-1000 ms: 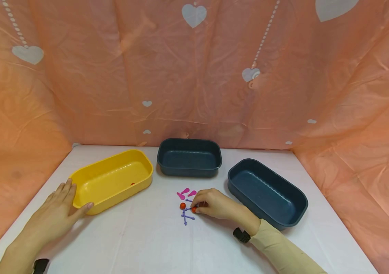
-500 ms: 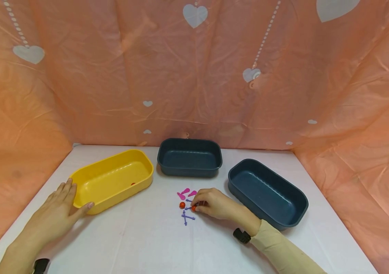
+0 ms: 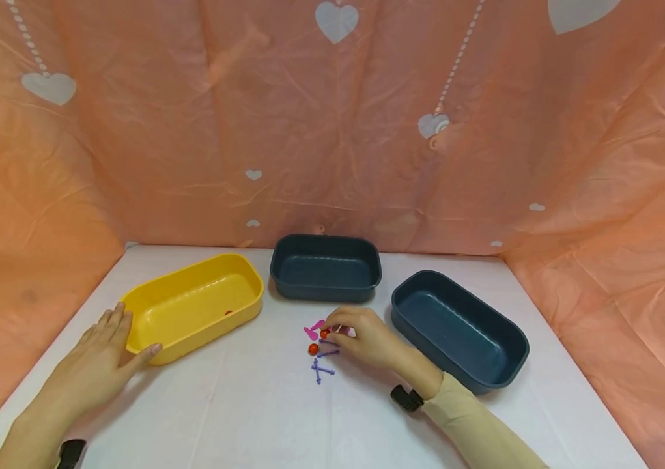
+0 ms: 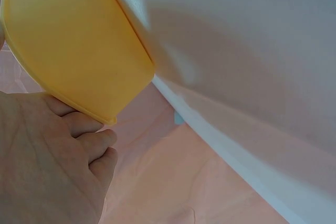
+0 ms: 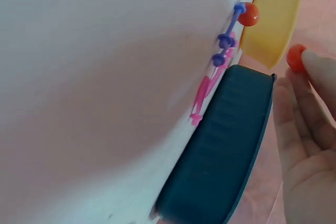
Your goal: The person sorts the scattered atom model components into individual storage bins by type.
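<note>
My right hand (image 3: 367, 335) pinches a red ball (image 5: 296, 57) between thumb and fingertips, lifted off the table in the right wrist view. Below it lie a second red ball (image 3: 313, 350), several purple sticks with knobbed ends (image 3: 323, 370) and pink teardrop-shaped pieces (image 3: 311, 334); the hand partly hides the pink ones. At the left, my left hand (image 3: 94, 352) rests against the near left end of a yellow tray (image 3: 209, 335), fingers at its rim and thumb by the near wall. A small red thing (image 3: 228, 312) shows inside that tray, mostly hidden by the wall.
One dark blue tray (image 3: 325, 292) stands at the back middle of the white table (image 3: 250, 417). Another dark blue tray (image 3: 458, 332) sits at an angle on the right, close to the right forearm. Orange cloth (image 3: 332, 163) with white hearts surrounds the back and sides.
My right hand has raised one red ball off the pile and moved slightly away from me, uncovering the purple sticks. The left hand stays on the yellow tray.
</note>
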Demonstrator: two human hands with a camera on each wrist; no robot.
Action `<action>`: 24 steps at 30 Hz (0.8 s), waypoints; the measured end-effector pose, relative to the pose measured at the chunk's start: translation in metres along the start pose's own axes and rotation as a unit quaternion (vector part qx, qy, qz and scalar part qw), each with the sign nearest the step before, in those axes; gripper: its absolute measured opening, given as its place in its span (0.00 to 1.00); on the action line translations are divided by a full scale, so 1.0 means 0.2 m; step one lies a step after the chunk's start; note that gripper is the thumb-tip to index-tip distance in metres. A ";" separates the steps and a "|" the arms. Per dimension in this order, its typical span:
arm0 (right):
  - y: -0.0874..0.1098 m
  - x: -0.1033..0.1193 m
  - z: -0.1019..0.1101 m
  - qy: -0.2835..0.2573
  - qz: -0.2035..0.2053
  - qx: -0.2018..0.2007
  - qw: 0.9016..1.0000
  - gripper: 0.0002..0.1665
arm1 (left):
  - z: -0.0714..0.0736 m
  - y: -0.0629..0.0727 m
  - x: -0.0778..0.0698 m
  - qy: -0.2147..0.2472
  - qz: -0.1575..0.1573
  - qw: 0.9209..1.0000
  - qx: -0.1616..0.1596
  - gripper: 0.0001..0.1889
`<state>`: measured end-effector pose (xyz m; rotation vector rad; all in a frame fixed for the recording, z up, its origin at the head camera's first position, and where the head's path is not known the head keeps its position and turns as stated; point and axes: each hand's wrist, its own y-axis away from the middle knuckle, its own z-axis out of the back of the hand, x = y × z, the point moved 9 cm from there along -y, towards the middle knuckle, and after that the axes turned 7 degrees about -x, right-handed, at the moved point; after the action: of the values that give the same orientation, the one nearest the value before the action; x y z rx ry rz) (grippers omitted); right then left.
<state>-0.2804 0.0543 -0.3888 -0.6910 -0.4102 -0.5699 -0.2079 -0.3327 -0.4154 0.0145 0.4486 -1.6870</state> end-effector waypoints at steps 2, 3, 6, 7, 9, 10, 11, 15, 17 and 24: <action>-0.02 0.01 0.01 -0.010 0.003 -0.014 1.000 0.11 | 0.01 0.00 0.00 -0.001 0.000 1.000 -0.002 0.50; -0.03 0.01 0.01 -0.015 0.004 -0.019 1.000 0.11 | 0.01 0.00 0.00 -0.002 -0.001 1.000 -0.002 0.50; -0.06 0.02 0.02 -0.020 -0.001 -0.031 0.999 0.10 | 0.01 0.00 0.00 -0.002 -0.002 1.000 -0.004 0.49; -0.07 0.02 0.02 -0.020 -0.002 -0.035 0.999 0.10 | 0.01 0.00 0.00 -0.002 -0.002 1.000 -0.004 0.49; -0.10 0.02 0.02 -0.019 -0.005 -0.039 0.999 0.10 | 0.01 0.00 0.00 -0.001 -0.002 1.000 -0.003 0.49; -0.11 0.02 0.02 -0.020 -0.004 -0.041 0.999 0.10 | 0.01 0.00 0.00 -0.001 -0.001 1.000 -0.002 0.49; -0.12 0.02 0.02 -0.021 -0.002 -0.042 0.999 0.10 | 0.01 0.00 0.00 0.000 0.000 1.000 0.000 0.49; -0.17 0.03 0.01 -0.030 0.008 -0.046 0.998 0.10 | 0.01 0.00 0.00 -0.001 0.004 1.000 0.005 0.50; -0.19 0.04 0.00 -0.033 0.012 -0.047 0.998 0.10 | 0.01 0.00 0.00 -0.002 0.006 1.000 0.010 0.50; -0.30 0.08 -0.02 -0.034 0.021 -0.046 0.998 0.09 | 0.01 0.00 -0.01 -0.005 0.014 1.000 0.018 0.50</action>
<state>-0.3048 0.0077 -0.3547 -0.8082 -0.4338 -0.5287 -0.2072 -0.3322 -0.4133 0.0379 0.4078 -1.6676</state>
